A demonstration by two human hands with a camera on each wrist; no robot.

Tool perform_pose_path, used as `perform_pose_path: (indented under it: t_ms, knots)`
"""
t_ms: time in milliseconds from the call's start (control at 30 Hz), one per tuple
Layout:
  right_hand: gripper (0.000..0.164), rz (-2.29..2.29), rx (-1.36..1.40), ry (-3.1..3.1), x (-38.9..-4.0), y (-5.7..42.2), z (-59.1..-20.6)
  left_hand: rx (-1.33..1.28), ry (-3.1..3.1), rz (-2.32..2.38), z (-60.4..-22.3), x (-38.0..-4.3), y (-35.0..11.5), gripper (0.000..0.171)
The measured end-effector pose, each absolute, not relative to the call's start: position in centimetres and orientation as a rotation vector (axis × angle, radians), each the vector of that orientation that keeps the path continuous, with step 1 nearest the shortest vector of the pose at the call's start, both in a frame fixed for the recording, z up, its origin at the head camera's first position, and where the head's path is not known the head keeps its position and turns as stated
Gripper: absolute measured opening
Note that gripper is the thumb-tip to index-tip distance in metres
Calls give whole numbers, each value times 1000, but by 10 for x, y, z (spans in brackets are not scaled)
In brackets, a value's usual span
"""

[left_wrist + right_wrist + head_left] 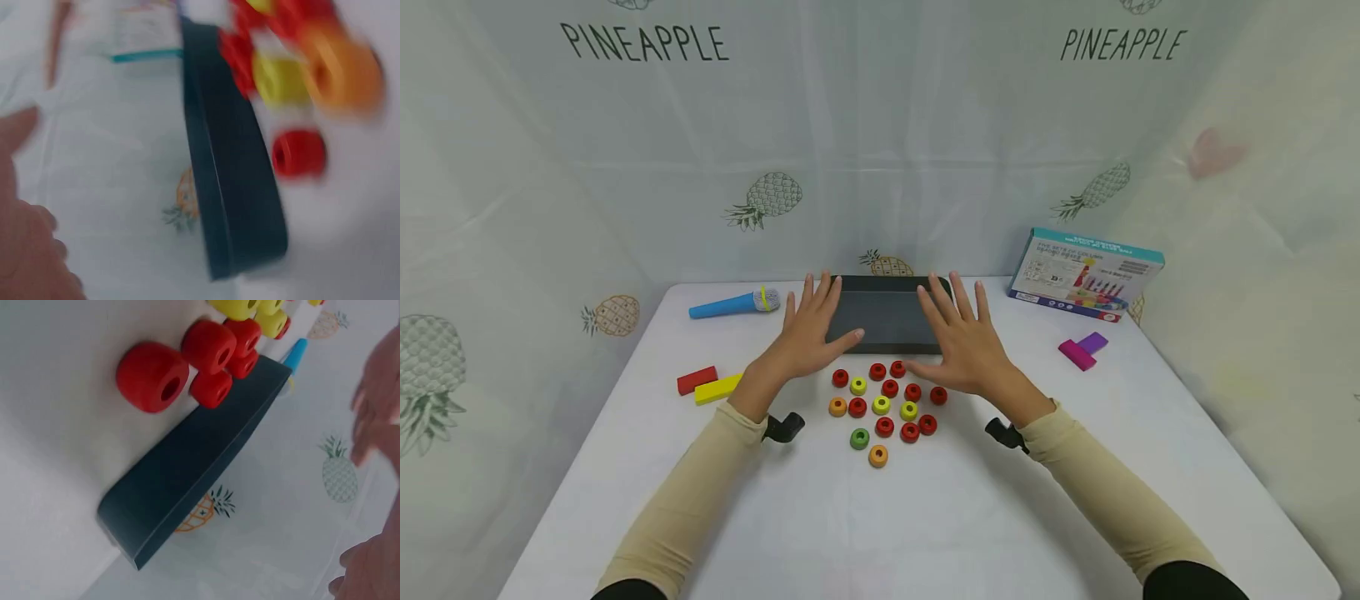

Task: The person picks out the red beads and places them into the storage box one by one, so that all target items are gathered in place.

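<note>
My left hand (808, 337) is held up with spread fingers in front of the left side of a dark grey tray (886, 321). Opposite it, the right hand (964, 348) is likewise spread at the tray's right side. Neither hand holds anything. On the near side of the tray lie several loose beads with holes: red beads (884, 427), yellow beads (881, 405), orange beads (877, 456) and one green bead (860, 438). The right thumb overlaps the back red beads in the head view. The left wrist view is blurred, with the tray's wall (237, 169) beside a red bead (300, 153).
A blue toy microphone (730, 305) lies at the back left. Nearer are a red block (696, 380) and a yellow block (718, 389), partly behind the left wrist. At right, a printed box (1086, 279) stands behind a magenta block (1077, 355) and a purple block (1093, 342).
</note>
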State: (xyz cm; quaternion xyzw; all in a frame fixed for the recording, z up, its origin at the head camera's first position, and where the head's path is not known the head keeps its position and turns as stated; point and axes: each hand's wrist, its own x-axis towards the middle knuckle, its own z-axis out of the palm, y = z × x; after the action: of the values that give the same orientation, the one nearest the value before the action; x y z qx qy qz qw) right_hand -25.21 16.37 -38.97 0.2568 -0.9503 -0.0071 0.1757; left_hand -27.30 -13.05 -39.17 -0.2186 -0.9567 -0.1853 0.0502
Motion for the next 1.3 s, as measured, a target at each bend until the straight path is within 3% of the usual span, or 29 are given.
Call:
perform_pose_path:
  t_ms: [200, 400, 533, 733, 1300]
  knots:
    - [107, 53, 705, -2738, -251, 170, -398, -483, -3010, -1236, -409, -293, -145, 92]
    - [91, 268, 647, -2845, -244, 175, -407, -148, -3057, -1493, -432, -303, -158, 84]
    - [68, 452, 625, -2954, -239, 180, -410, -20, -3067, -1575, -441, -305, -160, 81]
    - [34, 735, 743, -3063, -239, 191, -413, -52, -2988, -1709, -446, -313, -162, 76]
    - [26, 858, 829, -3162, -244, 194, -433, -101, -2914, -1745, -461, -327, -166, 66]
